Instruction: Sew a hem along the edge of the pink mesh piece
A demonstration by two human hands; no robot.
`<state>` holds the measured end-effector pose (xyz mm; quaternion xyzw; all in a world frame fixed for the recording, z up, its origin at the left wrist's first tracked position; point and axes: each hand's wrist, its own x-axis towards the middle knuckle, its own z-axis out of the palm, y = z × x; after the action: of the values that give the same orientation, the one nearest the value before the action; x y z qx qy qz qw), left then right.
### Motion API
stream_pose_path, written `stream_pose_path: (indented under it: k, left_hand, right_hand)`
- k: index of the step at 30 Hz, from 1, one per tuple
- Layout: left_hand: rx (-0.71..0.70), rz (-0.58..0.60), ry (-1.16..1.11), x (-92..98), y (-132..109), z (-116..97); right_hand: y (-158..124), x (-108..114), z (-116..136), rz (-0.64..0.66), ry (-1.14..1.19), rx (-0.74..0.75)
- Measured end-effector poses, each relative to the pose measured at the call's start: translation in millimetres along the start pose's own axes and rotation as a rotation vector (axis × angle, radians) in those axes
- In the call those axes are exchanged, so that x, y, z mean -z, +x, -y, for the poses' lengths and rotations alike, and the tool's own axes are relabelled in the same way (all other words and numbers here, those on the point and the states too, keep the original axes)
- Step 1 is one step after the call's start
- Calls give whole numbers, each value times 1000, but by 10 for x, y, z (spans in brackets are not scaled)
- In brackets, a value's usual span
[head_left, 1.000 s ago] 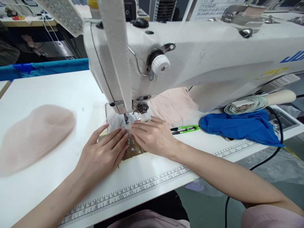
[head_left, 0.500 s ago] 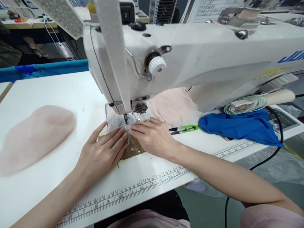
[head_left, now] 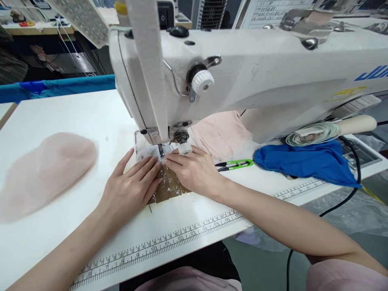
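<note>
The needle and presser foot (head_left: 161,151) of a sewing machine (head_left: 242,76) stand between my two hands. My left hand (head_left: 133,182) lies flat just left of the foot, fingers stretched and the thumb apart. It rests on a thin, whitish sheer cloth (head_left: 147,152), mostly hidden under the fingers. Right of the foot, my right hand (head_left: 197,169) lies palm down, fingers extended close to the needle; what lies beneath them is hidden. A brown plate covered in clear tape (head_left: 169,188) shows between the hands.
A pale pink sheer piece (head_left: 51,169) lies left on the white table (head_left: 106,117). Folded pink cloth (head_left: 221,131) sits behind my right hand. Green thread snips (head_left: 239,163) and a blue cloth (head_left: 303,161) lie to the right. A printed ruler (head_left: 182,242) runs along the front edge.
Both hands have slid slightly forward toward the machine, and more of the brown taped plate shows. Less of the whitish cloth shows by the presser foot. The view has shifted slightly.
</note>
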<state>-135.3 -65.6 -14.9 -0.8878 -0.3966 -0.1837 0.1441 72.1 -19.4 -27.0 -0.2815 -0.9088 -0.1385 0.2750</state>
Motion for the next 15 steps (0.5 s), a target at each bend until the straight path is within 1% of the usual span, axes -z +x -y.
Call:
stream_pose_path:
  k: [8, 15]
  left_hand:
    - [9, 30, 20, -29, 28, 45]
    - [36, 32, 24, -94, 39, 107]
  right_hand:
    - [41, -6, -26, 101, -14, -11]
    - [29, -14, -50, 115, -26, -14]
